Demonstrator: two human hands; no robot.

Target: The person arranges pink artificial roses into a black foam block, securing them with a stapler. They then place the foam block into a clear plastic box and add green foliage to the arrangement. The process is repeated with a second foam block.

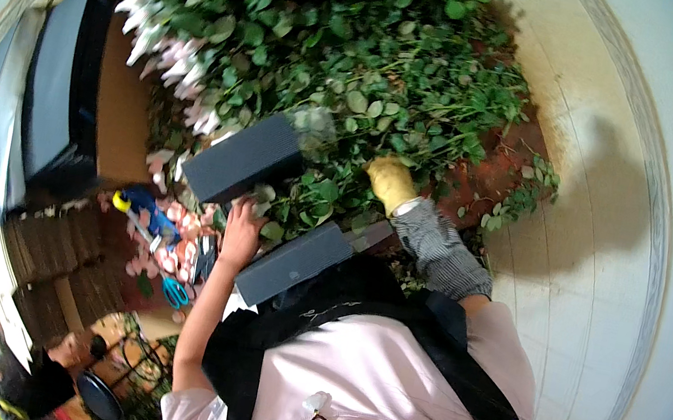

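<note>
Two dark grey rectangular blocks, the far one and the near one, stand on the table with a gap between them, where leafy green stems lie. At the left end of this gap is my bare left hand, its fingers curled beside a pale, leaf-like or petal-like piece. What those fingers hold is too small to make out. To the right, my right hand wears a yellow glove and is closed at the leafy stems; foliage hides its fingertips. A striped grey sleeve covers that forearm.
A large heap of leafy stems with white-wrapped heads fills the far table. Left are a cardboard box, stacked brown cardboard, teal scissors and pink petals. Another person is at lower left; a wall stands right.
</note>
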